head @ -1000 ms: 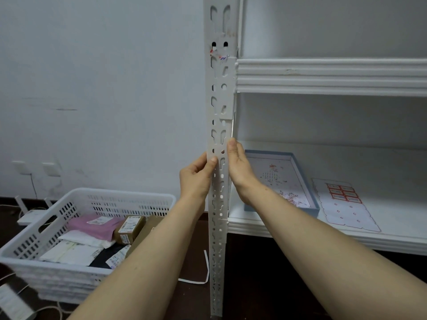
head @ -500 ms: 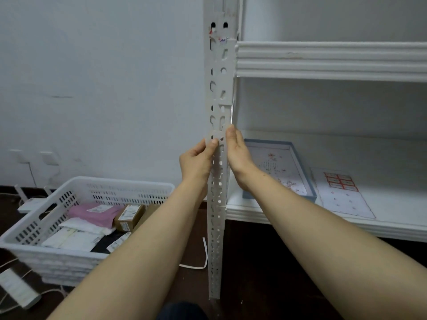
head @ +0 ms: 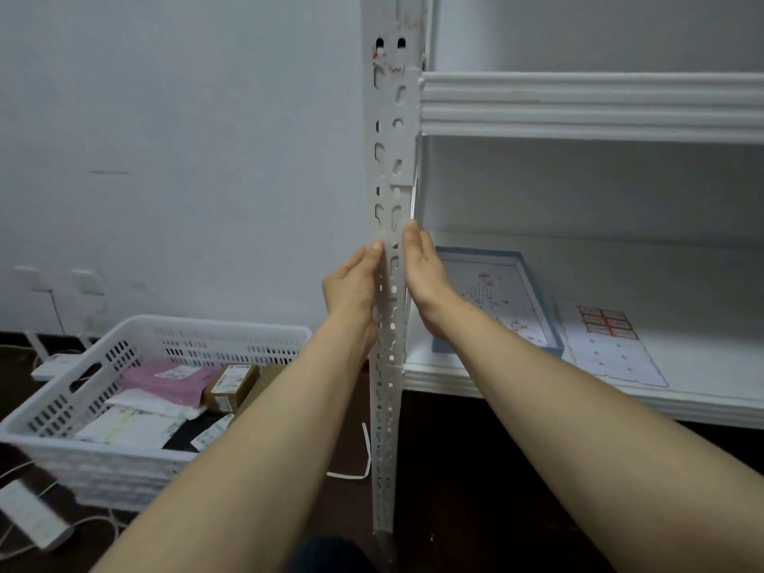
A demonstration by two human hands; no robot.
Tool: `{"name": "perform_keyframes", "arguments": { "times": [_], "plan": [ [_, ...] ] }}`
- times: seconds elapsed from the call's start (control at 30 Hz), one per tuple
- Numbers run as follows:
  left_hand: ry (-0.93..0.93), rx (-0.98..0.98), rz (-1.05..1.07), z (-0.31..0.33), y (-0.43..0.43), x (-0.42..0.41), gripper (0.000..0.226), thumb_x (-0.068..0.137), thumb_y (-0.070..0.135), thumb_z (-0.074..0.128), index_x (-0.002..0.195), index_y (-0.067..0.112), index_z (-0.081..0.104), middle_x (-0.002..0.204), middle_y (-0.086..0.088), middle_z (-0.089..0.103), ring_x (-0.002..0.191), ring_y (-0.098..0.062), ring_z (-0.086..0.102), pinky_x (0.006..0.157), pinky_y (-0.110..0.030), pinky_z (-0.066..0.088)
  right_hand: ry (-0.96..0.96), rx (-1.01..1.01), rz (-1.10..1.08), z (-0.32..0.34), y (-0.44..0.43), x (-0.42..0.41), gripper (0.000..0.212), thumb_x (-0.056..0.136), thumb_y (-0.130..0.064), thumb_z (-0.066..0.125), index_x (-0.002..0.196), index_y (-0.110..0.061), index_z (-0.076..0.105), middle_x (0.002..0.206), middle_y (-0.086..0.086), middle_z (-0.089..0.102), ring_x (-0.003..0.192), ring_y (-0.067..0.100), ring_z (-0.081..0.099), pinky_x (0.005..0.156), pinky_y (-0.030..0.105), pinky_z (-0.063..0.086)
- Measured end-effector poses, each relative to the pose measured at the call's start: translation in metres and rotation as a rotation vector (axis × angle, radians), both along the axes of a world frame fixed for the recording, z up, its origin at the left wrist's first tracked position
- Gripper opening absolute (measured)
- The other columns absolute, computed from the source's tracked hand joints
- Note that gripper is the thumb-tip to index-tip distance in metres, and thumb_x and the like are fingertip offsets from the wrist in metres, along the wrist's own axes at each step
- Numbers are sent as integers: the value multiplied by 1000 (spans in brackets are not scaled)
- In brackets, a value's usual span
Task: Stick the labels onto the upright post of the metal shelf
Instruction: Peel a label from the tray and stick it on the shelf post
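Observation:
The white perforated upright post (head: 390,159) of the metal shelf rises through the middle of the view. My left hand (head: 354,283) presses against its left side and my right hand (head: 421,275) against its right side, thumbs up, at about the height of the lower shelf. A white label strip (head: 388,237) seems to lie across the post under my thumb tips; it is hard to tell apart from the post. Higher up, a small label with red marks (head: 388,68) sticks on the post. A label sheet with red stickers (head: 607,337) lies on the lower shelf.
A blue-rimmed tray (head: 537,283) with a printed sheet sits on the lower shelf (head: 537,403). A white plastic basket (head: 136,345) of parcels stands on the dark floor at left. Power strips and cables (head: 29,514) lie at far left. A white backing strip (head: 366,452) lies on the floor.
Both hands slid a little up the post and pressed closer together on it. The view has shifted slightly between frames.

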State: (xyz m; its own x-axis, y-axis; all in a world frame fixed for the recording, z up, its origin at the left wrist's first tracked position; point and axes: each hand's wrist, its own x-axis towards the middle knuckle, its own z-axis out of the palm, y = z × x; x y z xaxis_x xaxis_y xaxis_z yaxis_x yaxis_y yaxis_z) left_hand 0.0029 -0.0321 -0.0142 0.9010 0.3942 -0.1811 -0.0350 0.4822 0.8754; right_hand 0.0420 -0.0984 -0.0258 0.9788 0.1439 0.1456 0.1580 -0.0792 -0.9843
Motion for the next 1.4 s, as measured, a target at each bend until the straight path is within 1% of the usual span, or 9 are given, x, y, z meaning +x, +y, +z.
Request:
{"name": "perform_keyframes", "arguments": {
  "times": [0.13,0.27,0.47,0.6,0.77,0.9,1.0,1.27,1.4],
  "plan": [
    [-25,16,-29,-6,4,1,35,92,18,58,125,7,58,99,4,59,68,-2,52,84,-20,34,-16,-13,-3,-4,1,3,52,101,-45,19,146,-21,25,152,-1,30,139,13,28,98,19,21],
    [-57,80,-15,-9,10,9,32,91,13,59,121,1,60,100,-1,63,69,3,55,53,1,43,-13,-13,-3,-4,1,5,53,100,-46,18,146,-21,24,152,-2,31,139,14,28,99,20,21],
    [-61,163,-2,-9,14,13,29,90,15,61,115,1,64,95,-1,64,68,5,56,52,1,43,-18,9,-7,-6,2,8,52,100,-46,20,146,-21,26,150,-1,33,139,15,30,101,21,22],
    [-85,193,-32,-13,16,13,33,90,19,61,119,3,62,109,-3,66,85,-1,59,71,-4,44,-16,7,-3,-7,2,10,52,100,-48,20,143,-23,30,147,-1,38,136,15,35,105,25,26],
    [-102,206,-27,-14,14,14,32,90,15,61,119,1,62,93,4,61,69,10,53,53,4,40,-17,8,-8,-7,3,10,52,99,-48,20,144,-23,29,148,-3,36,137,14,32,103,22,24],
    [-104,194,-22,-15,15,15,29,90,15,61,116,3,63,88,4,65,58,13,58,52,2,41,-16,13,-1,-7,2,9,52,100,-48,20,144,-22,28,150,-3,34,138,13,30,101,21,22],
    [-102,177,-21,-15,15,15,31,89,16,63,116,3,64,100,-2,69,66,10,60,56,1,44,-15,16,0,-6,1,9,52,100,-47,20,145,-23,27,150,-3,33,139,13,29,101,21,22],
    [-113,168,-16,-11,11,13,26,87,12,64,110,0,66,63,12,66,50,13,59,46,0,40,-19,14,-5,-5,1,7,51,101,-44,20,145,-21,26,150,-2,33,136,9,29,98,18,21],
    [-124,175,-28,-14,12,13,27,88,11,64,113,1,65,78,8,65,55,14,61,49,1,40,-9,17,-3,-4,1,5,51,100,-45,20,145,-22,27,150,-2,32,136,10,29,98,19,22]
  ]
}}
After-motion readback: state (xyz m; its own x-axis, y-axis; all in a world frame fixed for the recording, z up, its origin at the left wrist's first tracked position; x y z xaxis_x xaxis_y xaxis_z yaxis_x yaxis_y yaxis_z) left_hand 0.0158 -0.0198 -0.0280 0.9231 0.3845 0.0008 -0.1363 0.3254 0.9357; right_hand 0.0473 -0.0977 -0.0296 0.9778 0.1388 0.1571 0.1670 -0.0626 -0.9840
